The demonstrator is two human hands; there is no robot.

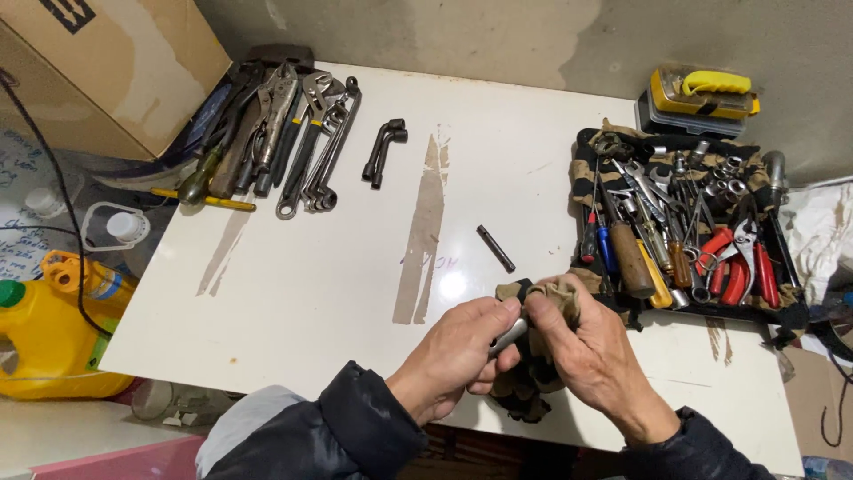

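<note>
Standing over a white table (293, 293), a person grips a small metal tool (510, 336) in the closed left hand (458, 351), at the near edge. The right hand (582, 342) pinches a tan cloth (555, 298) around its tip. A dark rod (495, 248) lies just beyond; a full tool tray (786, 311) sits right.

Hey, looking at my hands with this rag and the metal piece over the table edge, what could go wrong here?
1. The metal piece sits between your left hand and right hand near the table edge; if it slips from the rag, it may drop to the floor.
2. The dark rod lies loose nearby; a sleeve could roll it off.
3. The tray of tools is packed full, so an elbow might snag it.
</note>
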